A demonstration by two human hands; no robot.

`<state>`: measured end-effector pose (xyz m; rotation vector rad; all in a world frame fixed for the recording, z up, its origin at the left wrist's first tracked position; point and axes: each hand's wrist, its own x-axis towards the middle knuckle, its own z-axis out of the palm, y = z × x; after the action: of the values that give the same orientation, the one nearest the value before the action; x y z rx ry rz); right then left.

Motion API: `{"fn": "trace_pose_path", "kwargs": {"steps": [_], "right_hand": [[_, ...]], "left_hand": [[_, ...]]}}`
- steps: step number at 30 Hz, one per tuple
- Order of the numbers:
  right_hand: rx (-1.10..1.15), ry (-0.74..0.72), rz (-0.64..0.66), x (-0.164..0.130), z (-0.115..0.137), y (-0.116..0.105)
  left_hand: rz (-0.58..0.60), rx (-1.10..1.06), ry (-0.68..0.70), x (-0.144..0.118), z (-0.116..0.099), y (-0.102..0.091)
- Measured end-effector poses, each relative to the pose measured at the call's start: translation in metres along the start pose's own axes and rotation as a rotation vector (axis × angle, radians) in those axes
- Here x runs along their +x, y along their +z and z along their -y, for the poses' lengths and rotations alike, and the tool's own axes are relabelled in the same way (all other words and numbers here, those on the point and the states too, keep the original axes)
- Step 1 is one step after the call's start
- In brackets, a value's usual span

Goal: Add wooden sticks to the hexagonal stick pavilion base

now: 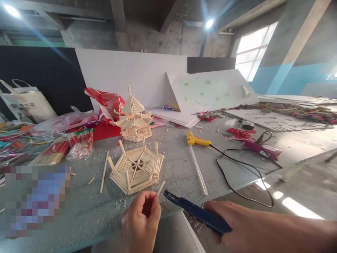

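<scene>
Nearest of all, the left hand [141,219] pinches a short wooden stick [160,188] between thumb and fingertips, its free end pointing up and away toward the models. Just to its right, the right hand [223,225] is closed around the handles of blue cutting pliers [195,211], whose dark tip sits close beside the stick; whether the blades touch the wood is hard to tell from this angle.

Such a stick looks very light, stiff and brittle, likely to snap or fly off when cut, so a hold near its lower end, well clear of the blades, seems sensible.

Just beyond the hands, on the grey table [181,168], lies a flat hexagonal frame of sticks [135,168]. It looks fragile at its glued joints and would best be lifted from underneath, not by its upright posts. Farther off stands a finished stick pavilion [134,117] with a pointed roof.

A loose long stick [104,172] lies left of the frame, with packets of sticks [60,149] further left. To the right rest a yellow glue gun [196,140], a clear glue rod [198,170] and a black cable [237,172]. White boards [147,75] lean at the far side.
</scene>
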<state>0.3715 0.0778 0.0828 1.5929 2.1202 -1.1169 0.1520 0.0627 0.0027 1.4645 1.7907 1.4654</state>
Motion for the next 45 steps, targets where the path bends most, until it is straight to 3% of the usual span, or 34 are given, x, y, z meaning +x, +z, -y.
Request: {"fn": "trace_pose_path", "kwargs": {"steps": [3, 6, 17, 26, 33, 38, 45], "right_hand": [[0.121, 0.16, 0.006, -0.008, 0.017, -0.005], [0.161, 0.205, 0.022, -0.008, 0.025, -0.007], [-0.006, 0.165, -0.009, -0.013, 0.036, -0.016], [0.03, 0.03, -0.077, -0.019, 0.036, -0.023], [0.027, 0.108, -0.114, -0.015, 0.031, -0.019], [0.01, 0.107, -0.194, -0.011, 0.022, -0.014], [0.002, 0.1, -0.201, -0.008, 0.022, -0.016]], "left_hand": [[-0.01, 0.043, 0.031, 0.001, -0.001, 0.002], [-0.006, 0.061, 0.045, 0.001, -0.002, 0.003], [-0.056, 0.152, 0.259, -0.001, 0.004, 0.013], [-0.22, 0.417, 0.511, -0.001, 0.002, 0.026], [-0.27, 0.45, 0.702, 0.008, 0.002, 0.027], [-0.282, 0.463, 0.737, 0.013, 0.0, 0.029], [-0.268, 0.465, 0.742, 0.014, 0.003, 0.029]]}}
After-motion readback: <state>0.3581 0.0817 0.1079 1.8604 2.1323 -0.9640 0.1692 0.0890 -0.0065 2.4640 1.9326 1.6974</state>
